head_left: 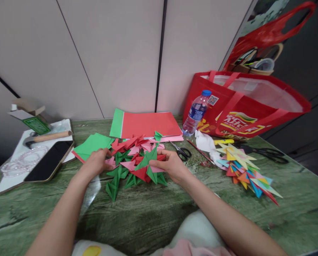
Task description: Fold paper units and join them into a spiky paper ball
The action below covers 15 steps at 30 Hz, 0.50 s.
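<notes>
A heap of pointed green, red and pink folded-paper pieces (133, 167) lies mid-way along the table (36, 209), nearer its far edge, the right hand (172, 166) pinching a green piece (149, 156) tipped toward that edge, another green piece's (113, 186) long axis slanting nearward, while whether the left hand (97, 161) grips anything I cannot tell.

Folded paper pieces (129, 165) are heaped on the counter (159, 208) between a smartphone (50, 160), left, and scissors (184, 153), right; behind the pieces, paper sheets (150, 123) are laid; a water bottle (196, 114) is backed by a shopping bag (244, 110).
</notes>
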Motion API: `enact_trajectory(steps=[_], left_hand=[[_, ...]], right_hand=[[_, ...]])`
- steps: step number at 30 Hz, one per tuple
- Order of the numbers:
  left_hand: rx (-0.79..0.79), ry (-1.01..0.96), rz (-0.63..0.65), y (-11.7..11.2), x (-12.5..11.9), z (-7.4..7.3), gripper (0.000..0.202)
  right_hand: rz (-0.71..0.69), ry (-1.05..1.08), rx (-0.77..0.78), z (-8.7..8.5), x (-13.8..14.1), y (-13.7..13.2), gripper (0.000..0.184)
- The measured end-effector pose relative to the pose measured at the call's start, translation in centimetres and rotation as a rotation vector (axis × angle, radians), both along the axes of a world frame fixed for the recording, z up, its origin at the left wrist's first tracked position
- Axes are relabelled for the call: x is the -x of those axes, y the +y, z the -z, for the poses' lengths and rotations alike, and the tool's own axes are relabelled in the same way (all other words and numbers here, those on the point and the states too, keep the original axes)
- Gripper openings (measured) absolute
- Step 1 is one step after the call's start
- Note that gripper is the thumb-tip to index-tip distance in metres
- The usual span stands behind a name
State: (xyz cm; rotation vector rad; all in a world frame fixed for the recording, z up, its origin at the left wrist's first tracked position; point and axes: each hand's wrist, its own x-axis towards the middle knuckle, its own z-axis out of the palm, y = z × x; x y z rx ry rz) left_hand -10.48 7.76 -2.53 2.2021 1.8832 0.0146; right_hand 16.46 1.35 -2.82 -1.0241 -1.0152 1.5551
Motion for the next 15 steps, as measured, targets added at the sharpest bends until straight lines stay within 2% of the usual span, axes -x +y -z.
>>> enact_trajectory(steps=[7,12,15], left_hand=[[0.049,0.014,-0.035,-0.3,-0.7,-0.1,0.043],[0.087,0.032,-0.048,-0.6,-1.5,-0.8,0.027],[0.073,0.03,-0.054,-1.0,-1.2,-1.9,0.018]], right_hand=[[0.008,0.007,-0.001,-0.2,0.1,-0.1,0.028],[0.001,0.013,0.013,-0.1,0.1,-0.1,0.031],[0.002,0.023,0.012,-0.1,0.0,-0.1,0.03]])
